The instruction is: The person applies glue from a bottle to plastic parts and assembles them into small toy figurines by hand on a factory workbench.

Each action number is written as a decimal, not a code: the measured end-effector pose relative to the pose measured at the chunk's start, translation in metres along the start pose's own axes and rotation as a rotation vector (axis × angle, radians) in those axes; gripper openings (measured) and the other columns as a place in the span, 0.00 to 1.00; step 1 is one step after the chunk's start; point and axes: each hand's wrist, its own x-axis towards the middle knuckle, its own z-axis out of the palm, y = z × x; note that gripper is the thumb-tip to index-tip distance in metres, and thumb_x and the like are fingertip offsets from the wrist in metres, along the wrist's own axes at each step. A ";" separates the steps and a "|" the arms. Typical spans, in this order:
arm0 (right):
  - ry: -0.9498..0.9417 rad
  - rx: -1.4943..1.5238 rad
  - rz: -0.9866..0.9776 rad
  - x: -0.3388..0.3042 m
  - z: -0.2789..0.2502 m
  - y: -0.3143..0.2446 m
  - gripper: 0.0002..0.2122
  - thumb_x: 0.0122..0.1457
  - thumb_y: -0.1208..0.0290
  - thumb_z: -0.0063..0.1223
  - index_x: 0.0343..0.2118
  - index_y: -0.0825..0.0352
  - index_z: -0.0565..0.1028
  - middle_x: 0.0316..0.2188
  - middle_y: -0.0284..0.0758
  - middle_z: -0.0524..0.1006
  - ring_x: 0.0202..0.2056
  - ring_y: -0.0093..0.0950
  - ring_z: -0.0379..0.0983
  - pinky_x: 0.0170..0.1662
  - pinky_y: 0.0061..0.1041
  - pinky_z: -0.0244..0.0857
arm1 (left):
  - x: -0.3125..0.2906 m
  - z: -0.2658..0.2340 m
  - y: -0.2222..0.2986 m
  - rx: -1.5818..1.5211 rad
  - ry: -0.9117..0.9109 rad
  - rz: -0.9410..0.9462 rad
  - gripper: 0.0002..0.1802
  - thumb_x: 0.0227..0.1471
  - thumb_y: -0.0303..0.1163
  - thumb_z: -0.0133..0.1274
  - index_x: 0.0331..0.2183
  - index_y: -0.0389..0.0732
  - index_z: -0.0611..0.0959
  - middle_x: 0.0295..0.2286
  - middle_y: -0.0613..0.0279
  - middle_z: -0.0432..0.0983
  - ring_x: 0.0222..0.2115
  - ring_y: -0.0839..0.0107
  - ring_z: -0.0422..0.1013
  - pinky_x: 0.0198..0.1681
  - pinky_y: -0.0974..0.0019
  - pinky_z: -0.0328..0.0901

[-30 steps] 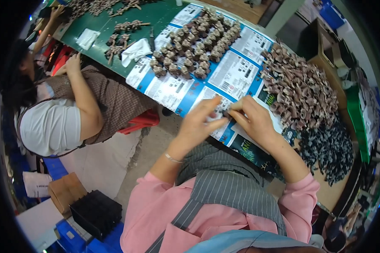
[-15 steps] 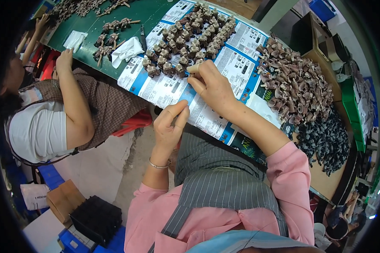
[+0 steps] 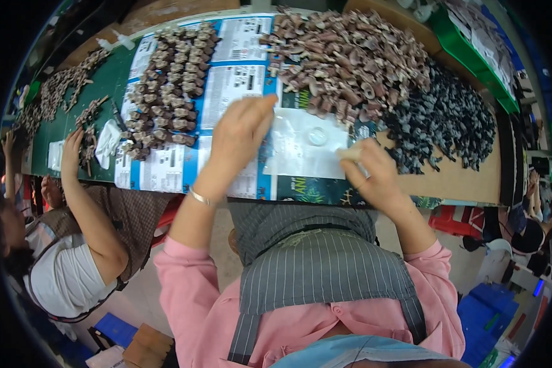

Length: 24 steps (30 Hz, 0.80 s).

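Green shows on the bare left part of the worktop, the largest thing before you. A person in a white top sits at its near edge, to your left. Printed sheets in white and blue cover the middle, and a tan board lies at the right end. The brown pile spreads in a loose heap toward the far edge, right of centre. Left of it, well apart from your hands, brown figures stand close together in rows on the sheets. The black pile sits right of the brown one, partly on the board, with a green bin behind it. A pale plastic sheet lies flat in front of the brown pile, between your hands. Your left hand reaches to its left edge, close to the brown pile; that grip has its fingers together, but you cannot tell whether anything is in it. Your right hand is at the plastic sheet's right edge, thumb and fingertips close together; whether that grip pinches anything cannot be told. A white cloth lies left of the rows. Smallest, a clear disc shows on the plastic sheet.
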 end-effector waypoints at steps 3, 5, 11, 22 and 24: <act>0.186 -0.068 0.231 -0.024 -0.031 0.017 0.09 0.52 0.81 0.59 0.37 0.68 0.77 0.28 0.36 0.71 0.27 0.33 0.70 0.30 0.27 0.64 | 0.039 0.023 -0.019 0.055 -0.067 0.042 0.15 0.54 0.24 0.54 0.46 0.40 0.80 0.40 0.52 0.79 0.41 0.56 0.74 0.44 0.60 0.69; 0.264 0.013 0.434 -0.040 -0.040 0.024 0.09 0.54 0.81 0.57 0.39 0.69 0.77 0.28 0.36 0.70 0.26 0.29 0.68 0.29 0.25 0.63 | 0.055 0.034 -0.028 0.103 -0.116 0.044 0.16 0.55 0.26 0.54 0.47 0.41 0.80 0.42 0.54 0.78 0.43 0.57 0.74 0.46 0.60 0.69; 0.191 0.071 0.494 -0.060 -0.041 0.029 0.10 0.54 0.78 0.57 0.41 0.66 0.77 0.28 0.35 0.69 0.26 0.32 0.68 0.30 0.27 0.64 | 0.042 0.027 -0.017 0.224 -0.287 -0.006 0.15 0.53 0.27 0.54 0.45 0.42 0.82 0.40 0.58 0.78 0.41 0.58 0.73 0.45 0.62 0.68; -0.121 -0.375 0.168 -0.029 -0.044 0.037 0.08 0.52 0.69 0.59 0.36 0.60 0.76 0.33 0.30 0.71 0.30 0.30 0.74 0.33 0.30 0.66 | -0.002 -0.012 0.020 0.057 -0.105 -0.325 0.15 0.53 0.24 0.55 0.45 0.39 0.81 0.38 0.52 0.78 0.38 0.57 0.75 0.40 0.62 0.69; -0.175 -0.335 0.136 -0.022 -0.046 0.046 0.08 0.52 0.68 0.59 0.35 0.60 0.76 0.32 0.30 0.72 0.30 0.31 0.74 0.33 0.30 0.66 | 0.007 -0.008 0.023 0.140 -0.158 -0.343 0.16 0.52 0.30 0.57 0.45 0.40 0.81 0.37 0.52 0.78 0.37 0.57 0.75 0.39 0.62 0.69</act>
